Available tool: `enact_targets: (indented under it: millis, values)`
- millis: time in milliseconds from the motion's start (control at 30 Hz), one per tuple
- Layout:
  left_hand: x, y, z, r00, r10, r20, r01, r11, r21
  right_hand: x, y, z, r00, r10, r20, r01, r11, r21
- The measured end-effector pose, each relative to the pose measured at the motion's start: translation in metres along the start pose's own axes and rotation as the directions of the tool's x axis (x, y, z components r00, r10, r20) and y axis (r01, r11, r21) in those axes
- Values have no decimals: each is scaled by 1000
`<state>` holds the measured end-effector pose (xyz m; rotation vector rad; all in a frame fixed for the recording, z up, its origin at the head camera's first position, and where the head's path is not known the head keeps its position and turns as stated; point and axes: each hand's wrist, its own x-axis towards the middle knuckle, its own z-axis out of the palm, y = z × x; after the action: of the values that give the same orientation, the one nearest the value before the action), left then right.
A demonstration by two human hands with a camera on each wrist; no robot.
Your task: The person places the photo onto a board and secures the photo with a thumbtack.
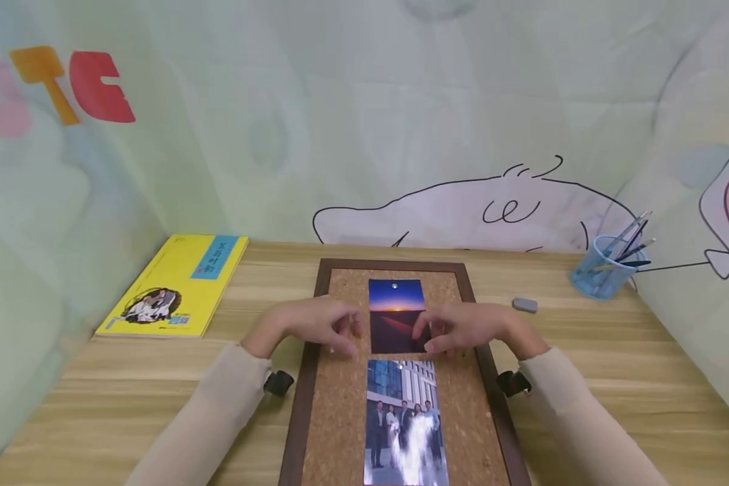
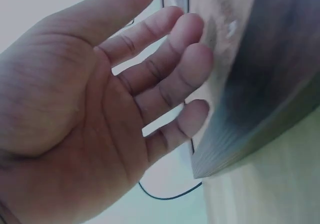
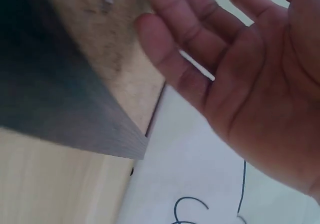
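Note:
On the wooden desk lies a cork board (image 1: 340, 418) in a dark brown wooden frame. A sunset photo (image 1: 395, 334) is on its upper part, with a small pin (image 1: 394, 286) near the top edge. Below it is a photo of several people outside a building (image 1: 379, 405), with another pin (image 1: 400, 366) at its top. My left hand (image 1: 316, 322) hovers left of the sunset photo, fingers loosely bent around nothing. Over that photo's right edge is my right hand (image 1: 470, 325), its fingers relaxed; whether the fingertips touch the photo I cannot tell. Both wrist views show bare palms.
At the back left lies a yellow book (image 1: 182, 283). A blue mesh cup (image 1: 601, 277) of pens stands at the back right, and a small grey eraser-like block (image 1: 525, 305) sits right of the board. A printed curtain (image 1: 364, 135) closes off the back.

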<state>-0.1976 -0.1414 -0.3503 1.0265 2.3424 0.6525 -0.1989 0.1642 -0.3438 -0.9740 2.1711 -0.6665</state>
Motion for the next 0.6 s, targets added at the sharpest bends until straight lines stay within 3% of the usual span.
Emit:
enact_targets:
  millis: [133, 267, 400, 600]
  values:
    - [-9, 3, -5, 998, -51, 24, 52, 998, -28, -5, 0, -4, 1000, 11, 8, -12, 997, 78]
    - [-19, 8, -13, 996, -92, 17, 92, 996, -17, -21, 0, -7, 999, -16, -50, 21, 995, 93]
    - [-29, 14, -26, 995, -89, -51, 90, 996, 15, -37, -3, -18, 990, -65, -127, 74, 995, 67]
    - [-39, 20, -43, 983, -79, -166, 92, 993, 72, -48, -7, -33, 982, -36, -188, 52, 996, 79]
